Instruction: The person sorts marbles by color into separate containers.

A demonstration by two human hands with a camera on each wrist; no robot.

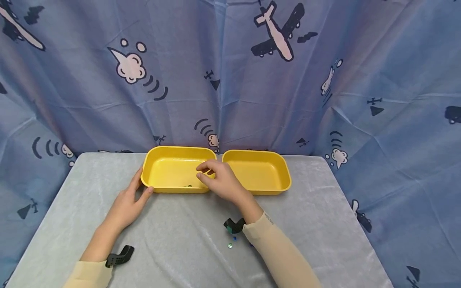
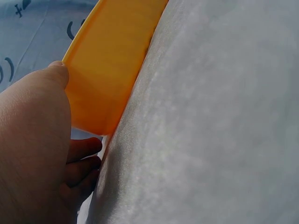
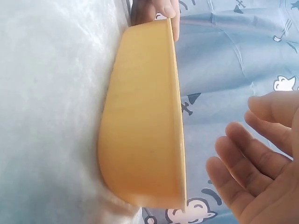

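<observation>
Left tray (image 1: pixel 173 170), yellow (corners rounded)

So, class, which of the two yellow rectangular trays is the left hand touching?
The left yellow tray: the left hand holds its near left corner, well away from the right yellow tray.

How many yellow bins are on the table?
2: the left bin, its left end held by the left hand, and the right bin beside it, partly behind the right hand.

Left hand (image 1: pixel 126 206) holds the left yellow tray (image 1: pixel 171 173); right hand (image 1: pixel 225 182) hovers above.
</observation>
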